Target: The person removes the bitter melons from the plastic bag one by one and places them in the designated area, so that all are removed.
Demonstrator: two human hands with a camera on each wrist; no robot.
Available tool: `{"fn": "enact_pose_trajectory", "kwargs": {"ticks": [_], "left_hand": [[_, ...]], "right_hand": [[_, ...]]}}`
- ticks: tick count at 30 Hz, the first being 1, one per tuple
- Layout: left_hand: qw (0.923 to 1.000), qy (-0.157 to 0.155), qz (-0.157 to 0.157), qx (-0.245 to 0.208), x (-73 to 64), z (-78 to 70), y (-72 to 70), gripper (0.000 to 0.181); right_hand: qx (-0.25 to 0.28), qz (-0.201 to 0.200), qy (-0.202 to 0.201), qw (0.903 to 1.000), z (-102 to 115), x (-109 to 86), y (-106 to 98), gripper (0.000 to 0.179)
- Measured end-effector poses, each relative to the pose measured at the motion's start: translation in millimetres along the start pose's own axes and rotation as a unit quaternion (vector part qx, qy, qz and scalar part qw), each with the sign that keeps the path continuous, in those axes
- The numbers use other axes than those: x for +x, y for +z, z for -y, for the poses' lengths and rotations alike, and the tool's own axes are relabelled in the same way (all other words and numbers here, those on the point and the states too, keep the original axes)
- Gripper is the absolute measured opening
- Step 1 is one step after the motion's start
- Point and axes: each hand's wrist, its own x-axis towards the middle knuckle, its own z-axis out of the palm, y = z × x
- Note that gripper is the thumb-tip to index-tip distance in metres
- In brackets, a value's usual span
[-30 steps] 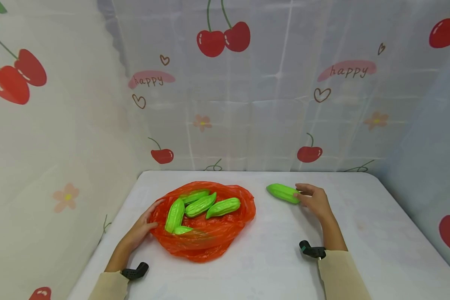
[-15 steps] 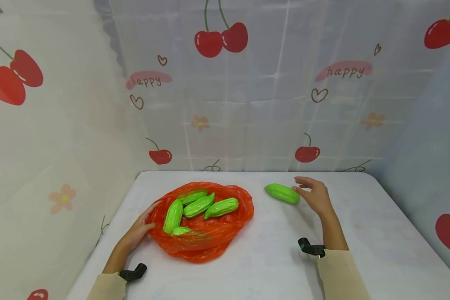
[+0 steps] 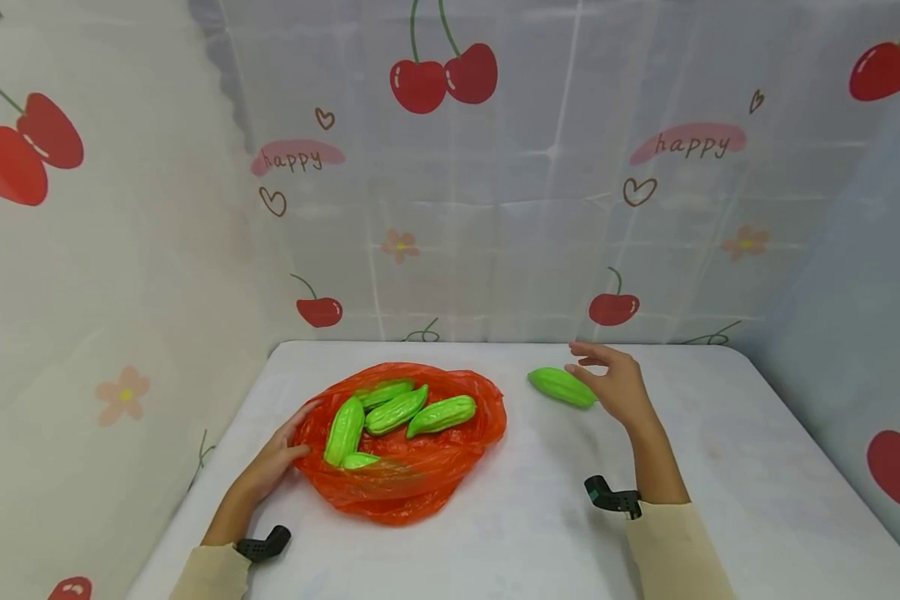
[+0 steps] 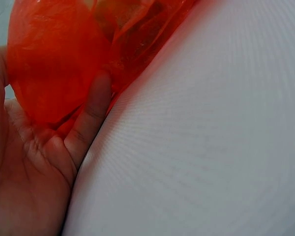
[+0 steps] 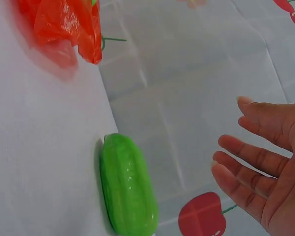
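An open red plastic bag (image 3: 397,504) sits on the left half of the table, with several light green, ribbed bitter melons (image 3: 396,411) inside. My left hand (image 3: 270,462) rests against the bag's left side, fingers extended along it; in the left wrist view the thumb (image 4: 96,101) lies straight on the red plastic. To the bag's right, a single bitter melon (image 3: 561,387) lies on the table. My right hand (image 3: 617,383) is raised just above its right end, fingers loosely bent and holding nothing. The right wrist view shows a gap between those fingers and the melon (image 5: 128,187).
The table (image 3: 510,533) has a white cover and rounded back corners. Behind it hangs a pale curtain (image 3: 495,250) printed with cherries, and similar sheets enclose the left and right sides. Each wrist wears a black camera mount.
My right hand has come off the right end of the lone bitter melon, lifted, and shifted slightly left over it. The melon, the bag and my left hand stay in place.
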Motion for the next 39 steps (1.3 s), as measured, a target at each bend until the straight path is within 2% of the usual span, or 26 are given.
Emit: {"fn": "enact_pose_trajectory", "kwargs": {"ticks": [5,16,22,29,32,39], "left_hand": [[1.0,0.004,0.0,-0.002,1.1,0.6,-0.3,0.082],[1.0,-0.004,-0.001,-0.007,0.0,1.1,-0.3,0.082],[0.9997,-0.02,-0.01,-0.001,-1.0,-0.7,0.5,0.082],[0.9998,-0.017,-0.003,0.004,-2.4,-2.4,-0.6,0.082],[0.9999,-0.011,-0.009,-0.001,-3.5,-3.9,-2.3,0.082],[1.0,-0.004,0.0,0.001,-3.2,-4.0,-0.9,0.083]], "right_hand": [[0.015,0.012,-0.022,0.9996,17,1.3,7,0.042],[0.037,0.039,-0.027,0.9982,44,-2.5,34,0.044],[0.042,0.056,-0.029,0.9972,52,-6.4,44,0.044],[0.042,0.07,-0.047,0.9955,58,-8.9,49,0.046],[0.043,0.076,-0.056,0.9946,61,-7.1,52,0.046],[0.035,0.097,-0.095,0.9901,68,-3.8,54,0.045]]}}
